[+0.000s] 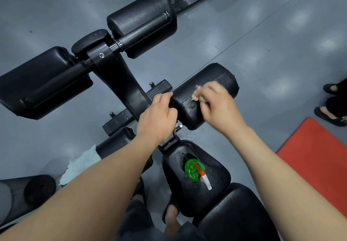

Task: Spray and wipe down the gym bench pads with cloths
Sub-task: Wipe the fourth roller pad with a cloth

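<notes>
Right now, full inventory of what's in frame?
roller pads: four, black, two far, two near
bench pads: two, black, bottom centre
bench frame: one, black, centre
spray bottle: one, green, red-and-white trigger, on front bench pad
small cloth: one, pale, on near right roller pad
towel: one, whitish, beside near left roller pad
mat: one, red, floor right
mesh container: one, dark, bottom left
bystander's feet: two, black sandals, right edge
own feet: two, black slippers, bottom centre
left hand: one, grips bench frame
right hand: one, presses small cloth on pad
</notes>
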The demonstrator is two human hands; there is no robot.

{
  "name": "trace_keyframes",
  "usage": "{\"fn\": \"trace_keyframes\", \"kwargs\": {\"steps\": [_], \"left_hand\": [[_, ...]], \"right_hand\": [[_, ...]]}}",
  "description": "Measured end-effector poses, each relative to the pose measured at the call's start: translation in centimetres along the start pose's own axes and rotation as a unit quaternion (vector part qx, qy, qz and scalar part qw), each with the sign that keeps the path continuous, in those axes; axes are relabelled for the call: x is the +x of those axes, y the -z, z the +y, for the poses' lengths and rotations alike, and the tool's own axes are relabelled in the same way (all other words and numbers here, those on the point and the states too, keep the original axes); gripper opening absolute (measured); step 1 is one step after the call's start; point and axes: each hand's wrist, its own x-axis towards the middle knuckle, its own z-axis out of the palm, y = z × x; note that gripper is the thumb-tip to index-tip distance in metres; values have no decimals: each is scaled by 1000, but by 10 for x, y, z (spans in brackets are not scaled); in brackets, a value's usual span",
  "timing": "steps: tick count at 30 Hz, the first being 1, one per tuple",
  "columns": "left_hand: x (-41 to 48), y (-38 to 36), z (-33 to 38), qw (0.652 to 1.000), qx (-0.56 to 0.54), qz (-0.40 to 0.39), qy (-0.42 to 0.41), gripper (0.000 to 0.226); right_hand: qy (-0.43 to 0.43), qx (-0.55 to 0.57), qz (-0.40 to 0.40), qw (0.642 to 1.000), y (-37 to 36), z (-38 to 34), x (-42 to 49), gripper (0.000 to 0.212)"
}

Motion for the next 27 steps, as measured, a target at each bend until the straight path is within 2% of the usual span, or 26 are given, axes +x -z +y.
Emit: {"fn": "trace_keyframes", "kwargs": {"steps": [3,5,14,18,21,25,27], "left_hand": [[-1,1,0,1000,-3,2,-4,52],[-2,1,0,1000,-4,2,-5,51],[0,0,-2,1000,5,-10,-4,59],[-1,1,0,1000,5,-6,-1,57],[-1,0,0,1000,5,1,-1,56],[0,-1,0,1000,8,0,1,56],[0,-1,0,1000,6,2,0,55]], "right_hand": [[-89,-31,71,993,13,26,26,28],[-138,-55,83,985,18,37,38,26],[-221,-22,128,967,17,37,-9,22],[-197,0,155,968,12,32,-6,24],[-123,14,163,979,-3,9,-4,24],[9,3,34,999,-28,-26,-26,25],[49,-11,0,999,-22,-17,-23,25]]}}
